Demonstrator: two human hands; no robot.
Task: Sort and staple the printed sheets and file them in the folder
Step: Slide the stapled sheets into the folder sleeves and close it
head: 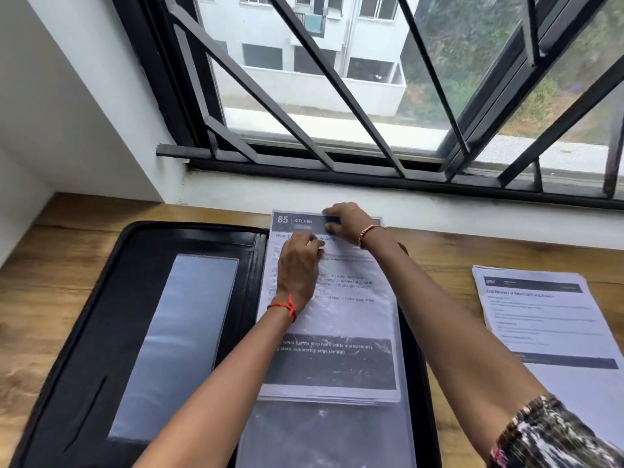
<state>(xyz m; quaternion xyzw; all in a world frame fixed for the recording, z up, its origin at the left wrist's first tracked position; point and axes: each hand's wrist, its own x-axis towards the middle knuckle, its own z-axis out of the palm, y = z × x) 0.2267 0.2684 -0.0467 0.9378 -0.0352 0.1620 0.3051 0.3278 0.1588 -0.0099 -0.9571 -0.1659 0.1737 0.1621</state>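
While left hand (299, 268) pinches sleeve (337, 430) | right hand (347, 220) fingers curled on sheets (337, 363)

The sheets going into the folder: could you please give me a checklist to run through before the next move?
1. Folder open flat on the table: ok.
2. Sheets fully down in the sleeve: not ok, their top sticks out past the folder's far edge.
3. Right hand pinching the sheets' top edge: ok.
4. Left hand holding the sleeve's mouth: cannot tell, its fingers are bent there.
5. Sheets stapled: cannot tell, no staple shows.
6. Other pile clear of the folder: ok.
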